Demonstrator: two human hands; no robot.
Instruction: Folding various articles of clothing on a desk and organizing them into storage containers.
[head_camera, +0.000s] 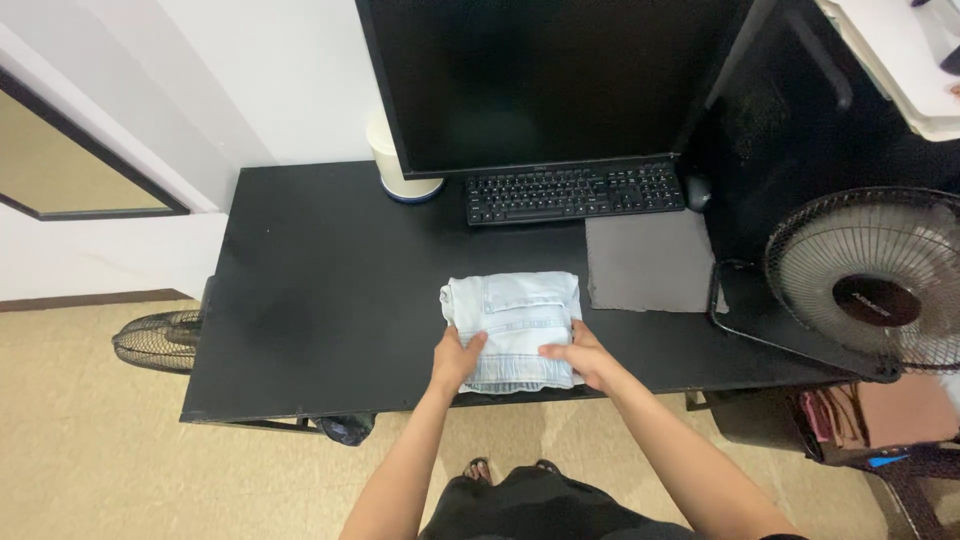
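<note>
STATUS: folded pale denim garment (515, 325) at desk (300, 300) front edge | left hand (457, 360), right hand (580, 355) fingers curled, gripping its near corners | I judge folding nearly complete; final tidy remains.

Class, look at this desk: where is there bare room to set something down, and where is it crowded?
Bare: the desk's left half, between its left edge, the white container and the folded jeans. Crowded: the right, where keyboard, mouse, grey mat and fan sit close. Both hands grip the jeans.
</note>
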